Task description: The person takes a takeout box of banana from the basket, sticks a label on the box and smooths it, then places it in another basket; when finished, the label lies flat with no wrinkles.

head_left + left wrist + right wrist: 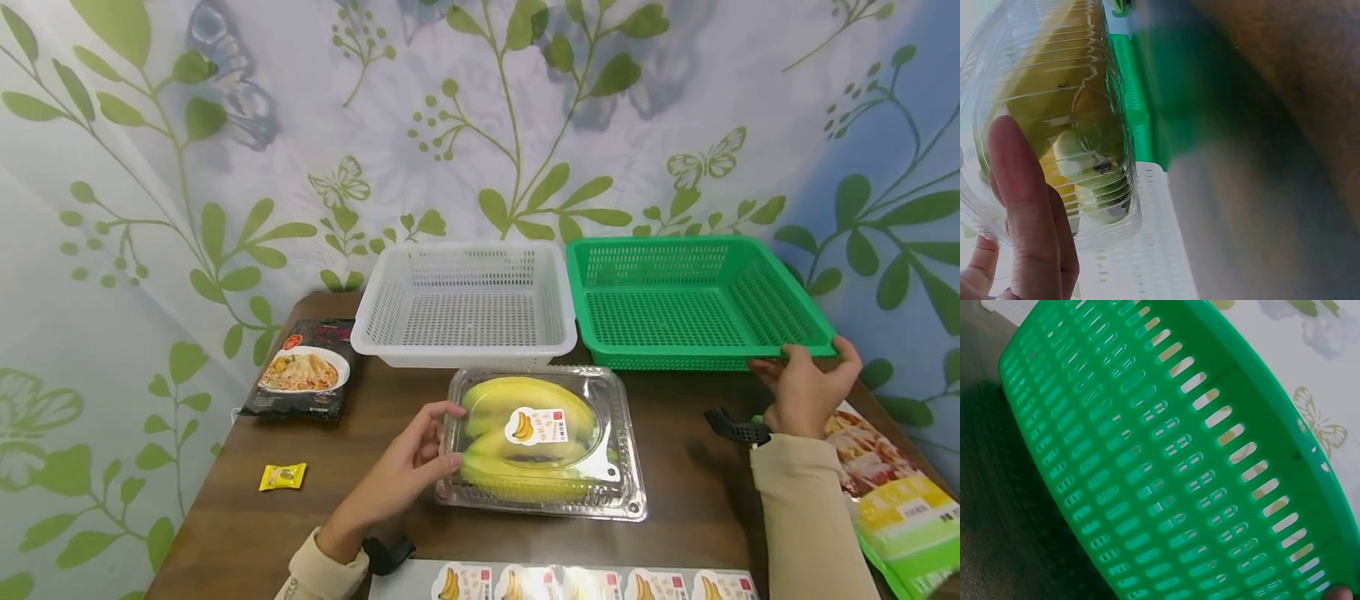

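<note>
A clear plastic box of bananas [540,442] with a banana sticker on its lid is near the middle of the wooden table. My left hand [412,458] grips its left side, thumb nearer me and fingers farther up. The left wrist view shows the same box [1060,94] close up, with banana tips behind its ribbed wall. At the right, my right hand [810,387] holds the front right corner of a green plastic basket [693,358]. The slotted basket wall [1129,456] fills the right wrist view, where only a fingertip shows at the bottom right.
A white basket [465,354] stands left of the green one, against the patterned wall covering. On the left lie a black noodle packet [300,371] and a small yellow packet [282,477]. A sticker sheet [555,583] lies in front; a green-and-yellow food bag [892,492] is at the right.
</note>
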`<state>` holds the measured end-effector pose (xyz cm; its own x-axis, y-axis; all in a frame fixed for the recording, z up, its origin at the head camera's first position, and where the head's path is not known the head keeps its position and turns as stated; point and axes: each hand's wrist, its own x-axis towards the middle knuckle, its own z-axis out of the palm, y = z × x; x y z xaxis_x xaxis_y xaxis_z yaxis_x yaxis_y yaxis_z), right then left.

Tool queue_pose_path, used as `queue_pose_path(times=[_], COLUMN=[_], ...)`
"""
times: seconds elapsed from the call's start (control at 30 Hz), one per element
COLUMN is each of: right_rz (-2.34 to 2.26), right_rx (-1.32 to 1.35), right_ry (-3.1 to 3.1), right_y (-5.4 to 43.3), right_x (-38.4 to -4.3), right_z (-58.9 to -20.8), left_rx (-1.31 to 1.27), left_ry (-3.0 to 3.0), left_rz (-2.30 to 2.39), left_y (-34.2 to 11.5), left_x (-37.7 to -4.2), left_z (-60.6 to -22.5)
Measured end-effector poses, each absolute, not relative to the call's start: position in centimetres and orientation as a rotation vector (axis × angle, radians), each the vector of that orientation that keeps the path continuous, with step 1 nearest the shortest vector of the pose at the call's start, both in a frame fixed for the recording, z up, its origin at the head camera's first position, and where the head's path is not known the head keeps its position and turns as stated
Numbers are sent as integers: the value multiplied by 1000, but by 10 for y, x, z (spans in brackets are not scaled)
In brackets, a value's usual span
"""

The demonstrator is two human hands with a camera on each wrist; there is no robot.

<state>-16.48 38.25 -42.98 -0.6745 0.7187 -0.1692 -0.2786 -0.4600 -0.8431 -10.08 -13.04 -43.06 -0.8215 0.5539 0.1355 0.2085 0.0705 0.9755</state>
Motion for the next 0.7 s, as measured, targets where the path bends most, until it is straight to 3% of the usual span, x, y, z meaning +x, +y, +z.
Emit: queue_pose_path(times=[0.37, 0.7], right_rz=[2140, 2121], right_rx=[-664, -658], right_ry=[-1088, -1091], right_y=[382, 381], right_x=[-163, -164], right_z=[-432, -435], left_rx=[839, 807], left_ry=[2050, 2112], left_rz=[1817, 1809], left_y=[-119, -88], left_x=[-118, -156], left_z=[-402, -373])
